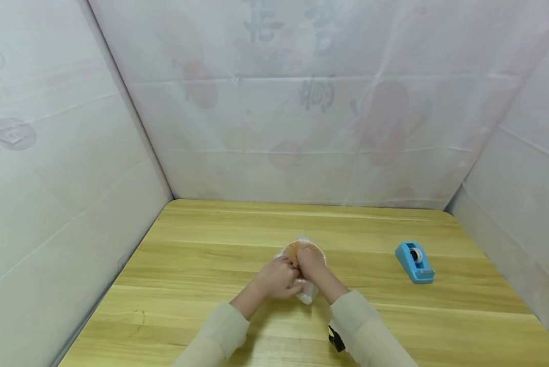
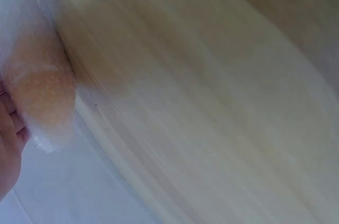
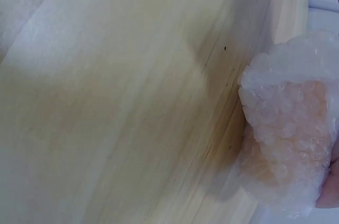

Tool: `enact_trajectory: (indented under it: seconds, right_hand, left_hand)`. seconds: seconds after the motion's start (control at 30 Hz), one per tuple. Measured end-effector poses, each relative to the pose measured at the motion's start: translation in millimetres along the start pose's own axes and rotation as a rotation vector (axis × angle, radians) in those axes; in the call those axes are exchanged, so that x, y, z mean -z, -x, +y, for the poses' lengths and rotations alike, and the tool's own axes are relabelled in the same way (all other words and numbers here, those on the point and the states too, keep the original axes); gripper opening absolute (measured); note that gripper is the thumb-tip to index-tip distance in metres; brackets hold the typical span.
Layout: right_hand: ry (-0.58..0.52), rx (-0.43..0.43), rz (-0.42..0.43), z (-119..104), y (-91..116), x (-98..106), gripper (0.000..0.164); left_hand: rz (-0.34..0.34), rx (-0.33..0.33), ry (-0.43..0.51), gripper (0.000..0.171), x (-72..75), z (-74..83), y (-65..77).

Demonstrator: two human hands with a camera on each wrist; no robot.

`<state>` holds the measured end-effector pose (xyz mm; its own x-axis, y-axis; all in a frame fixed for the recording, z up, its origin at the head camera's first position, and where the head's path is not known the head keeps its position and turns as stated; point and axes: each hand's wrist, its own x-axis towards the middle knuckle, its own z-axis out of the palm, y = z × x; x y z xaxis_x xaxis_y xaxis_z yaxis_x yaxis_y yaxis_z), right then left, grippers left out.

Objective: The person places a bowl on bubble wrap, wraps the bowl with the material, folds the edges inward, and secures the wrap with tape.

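A round orange bowl-like object (image 1: pixel 292 248) sits near the middle of the wooden table, wrapped in clear bubble wrap (image 1: pixel 307 294). My left hand (image 1: pixel 278 278) grips the wrap at its left side, fingers bent over the edge and thumb toward the front. From the right, my right hand (image 1: pixel 310 261) reaches over it with curled fingers holding the wrap at the centre; its fingertips are hidden. In the left wrist view, fingers (image 2: pixel 11 115) lie against the wrapped side. The right wrist view shows bubble wrap (image 3: pixel 288 123) bulging over the orange surface, with part of a hand behind.
A blue tape dispenser (image 1: pixel 414 262) with a roll stands on the table to the right. Near the front, a small black and yellow item (image 1: pixel 336 338) is partly covered by the right sleeve. Pale printed cloth walls (image 1: pixel 265 178) border the back and sides of the table.
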<state>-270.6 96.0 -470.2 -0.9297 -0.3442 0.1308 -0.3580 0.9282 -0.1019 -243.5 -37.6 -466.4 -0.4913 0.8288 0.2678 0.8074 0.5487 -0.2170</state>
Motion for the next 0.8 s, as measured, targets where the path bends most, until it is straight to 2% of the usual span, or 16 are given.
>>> enact_trajectory:
  seconds: [0.13,0.23,0.43,0.57,0.67,0.8]
  right_hand:
    - [0.005,-0.055,-0.056,-3,-3,0,0.024]
    - [-0.015,-0.052,-0.068,-3,-3,2,0.025]
    - [-0.048,0.100,0.040,3,3,7,0.033]
    - [-0.127,0.176,0.065,7,8,15,0.034]
    - [-0.161,0.198,0.164,12,14,20,0.020]
    - [-0.213,0.201,0.413,22,26,28,0.001]
  left_hand:
    - [-0.010,0.005,-0.006,0.037,-1.2,0.1,1.1]
    - [-0.017,0.018,-0.001,0.038,-1.2,0.0,1.1]
    - [-0.038,0.043,0.040,0.036,0.2,-1.7,0.4]
    - [-0.017,0.050,0.091,0.036,4.8,-2.3,0.8]
    - [0.002,0.085,0.163,0.039,10.1,-3.5,3.3]
    - [0.033,0.197,0.255,0.052,17.9,-7.2,11.5]
